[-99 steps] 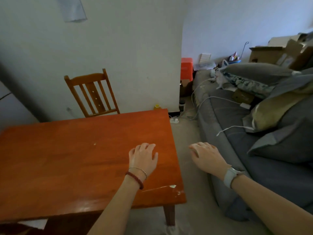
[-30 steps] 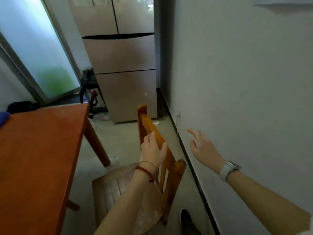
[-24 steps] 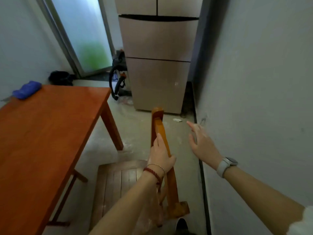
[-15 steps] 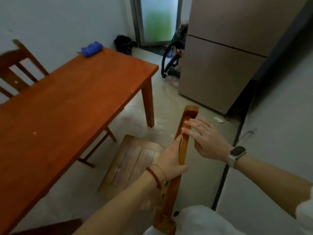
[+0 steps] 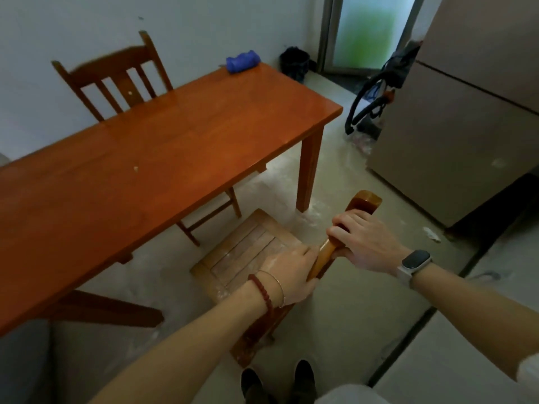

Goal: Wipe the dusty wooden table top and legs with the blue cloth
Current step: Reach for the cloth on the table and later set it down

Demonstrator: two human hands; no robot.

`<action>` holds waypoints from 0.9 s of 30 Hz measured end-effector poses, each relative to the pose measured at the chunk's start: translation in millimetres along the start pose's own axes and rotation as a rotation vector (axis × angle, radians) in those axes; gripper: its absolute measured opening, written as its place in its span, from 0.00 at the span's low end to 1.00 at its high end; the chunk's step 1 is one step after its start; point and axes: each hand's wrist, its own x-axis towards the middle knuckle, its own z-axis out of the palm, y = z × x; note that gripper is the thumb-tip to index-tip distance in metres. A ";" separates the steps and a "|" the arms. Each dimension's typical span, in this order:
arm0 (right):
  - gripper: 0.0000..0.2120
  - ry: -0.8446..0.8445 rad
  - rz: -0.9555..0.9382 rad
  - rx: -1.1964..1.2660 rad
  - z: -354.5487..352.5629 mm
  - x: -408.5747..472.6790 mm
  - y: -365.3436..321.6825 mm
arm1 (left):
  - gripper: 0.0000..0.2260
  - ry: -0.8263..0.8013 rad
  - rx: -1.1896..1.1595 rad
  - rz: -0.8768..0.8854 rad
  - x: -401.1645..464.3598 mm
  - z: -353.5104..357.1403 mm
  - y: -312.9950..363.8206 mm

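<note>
The reddish wooden table (image 5: pixel 163 158) fills the left and middle of the view, one leg (image 5: pixel 309 170) showing at its near right corner. A bunched blue cloth (image 5: pixel 243 61) lies on the table's far corner, well beyond both hands. In front of me stands a wooden chair (image 5: pixel 248 252) with a slatted seat. My left hand (image 5: pixel 291 272) grips the chair's top rail (image 5: pixel 364 201) from the left. My right hand (image 5: pixel 364 243) is curled round the same rail a little farther along.
A second wooden chair (image 5: pixel 116 80) stands behind the table against the white wall. A tall beige fridge (image 5: pixel 466 126) is on the right, with a black vacuum cleaner (image 5: pixel 376 94) beside it. A dark bin (image 5: pixel 294 62) sits near the frosted door. My shoes (image 5: pixel 277 383) show below.
My view has swung left and down, bringing the whole table and blue cloth into sight. My right hand has closed round the chair's top rail; my left hand keeps its grip.
</note>
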 end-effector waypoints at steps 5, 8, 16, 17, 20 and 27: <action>0.23 0.187 0.010 0.047 17.4 22.2 -40.5 | 0.24 -0.029 0.050 -0.077 -40.4 -18.5 -36.2; 0.21 0.260 0.061 0.133 28.1 43.1 -66.0 | 0.22 0.022 0.065 -0.169 -64.8 -22.1 -64.3; 0.18 0.265 0.140 0.179 36.6 90.4 -114.1 | 0.19 0.328 0.204 -0.484 -99.6 -0.9 -116.1; 0.17 0.266 0.135 0.169 37.0 95.1 -113.6 | 0.19 0.373 0.214 -0.496 -99.1 1.6 -119.4; 0.14 0.249 0.110 0.165 34.6 112.7 -107.7 | 0.21 0.514 0.244 -0.505 -88.8 2.6 -130.6; 0.18 0.050 0.055 0.159 23.8 151.8 -72.6 | 0.16 0.690 0.368 -0.539 -52.6 -3.3 -146.1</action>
